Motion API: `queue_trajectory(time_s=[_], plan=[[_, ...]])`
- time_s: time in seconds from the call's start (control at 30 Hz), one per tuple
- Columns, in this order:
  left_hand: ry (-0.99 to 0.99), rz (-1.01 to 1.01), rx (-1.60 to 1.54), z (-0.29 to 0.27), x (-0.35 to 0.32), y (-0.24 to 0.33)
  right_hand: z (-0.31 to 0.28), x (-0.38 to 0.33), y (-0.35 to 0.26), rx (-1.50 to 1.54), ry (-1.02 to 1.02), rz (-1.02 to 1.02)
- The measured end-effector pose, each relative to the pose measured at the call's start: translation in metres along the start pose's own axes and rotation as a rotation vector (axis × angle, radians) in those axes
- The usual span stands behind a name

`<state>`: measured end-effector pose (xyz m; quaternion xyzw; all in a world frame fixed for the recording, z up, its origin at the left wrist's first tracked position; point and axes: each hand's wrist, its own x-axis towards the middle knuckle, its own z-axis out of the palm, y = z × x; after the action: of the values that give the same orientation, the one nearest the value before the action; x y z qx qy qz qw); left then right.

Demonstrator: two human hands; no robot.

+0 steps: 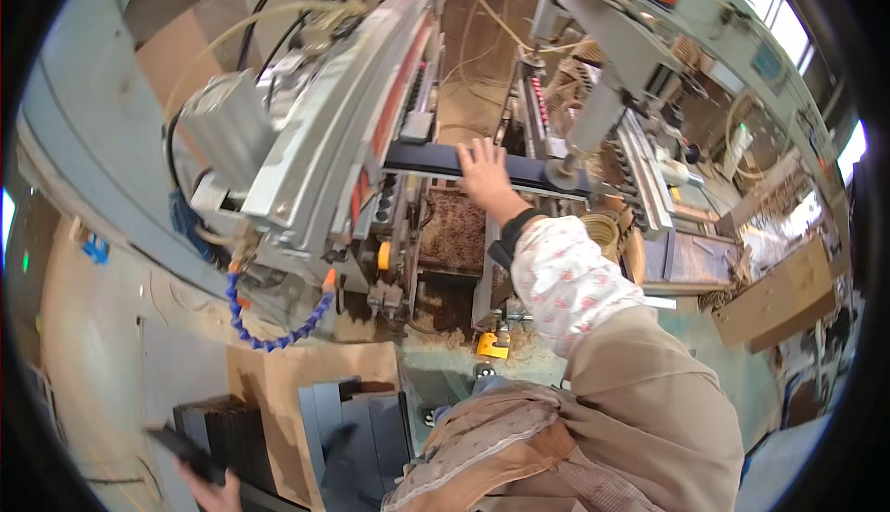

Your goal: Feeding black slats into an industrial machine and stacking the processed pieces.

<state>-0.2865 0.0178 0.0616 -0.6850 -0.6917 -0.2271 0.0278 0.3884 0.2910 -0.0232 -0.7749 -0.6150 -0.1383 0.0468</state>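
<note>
A long dark board [422, 157] lies crosswise in a woodworking machine, bridging its two rails. My right hand [484, 174] rests on it near the middle, palm down and fingers spread. Near the board's right end, a round pad [562, 174] on a grey cylinder presses or hovers over it; I cannot tell which. At the lower left, my left hand [211, 492] grips a narrow dark strip [181, 447], partly cut off by the picture's rim. Close to that hand stands a stack of dark boards [239, 438].
Grey-blue boards [357, 429] stand in an open cardboard box [278, 373] at the lower left. A blue segmented hose [278, 341] curves from the machine's left side. Sawdust [454, 229] fills the space between the rails. A yellow foot pedal [493, 345] sits on the floor.
</note>
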Motion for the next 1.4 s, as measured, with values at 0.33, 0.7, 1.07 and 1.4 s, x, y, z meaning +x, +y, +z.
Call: queue_trajectory(time_s=[0.33, 0.7, 1.07, 1.4], plan=[[0.42, 0.239, -0.959, -0.099, -0.012, 0.196, -0.028, -0.021, -0.002, 0.164, -0.022, -0.059], [0.139, 0.061, -1.425, 0.023, 0.02, 0.347, -0.172, -0.209, -0.063, 1.604, -0.809, -1.055], [-0.344, -0.246, -1.602, 0.057, 0.009, 0.33, -0.166, -0.208, 0.025, 1.397, -0.495, -0.684], [-0.357, -0.827, -1.563, 0.11, -0.067, 0.247, -0.129, -0.2, 0.078, 1.295, -0.342, -0.191]])
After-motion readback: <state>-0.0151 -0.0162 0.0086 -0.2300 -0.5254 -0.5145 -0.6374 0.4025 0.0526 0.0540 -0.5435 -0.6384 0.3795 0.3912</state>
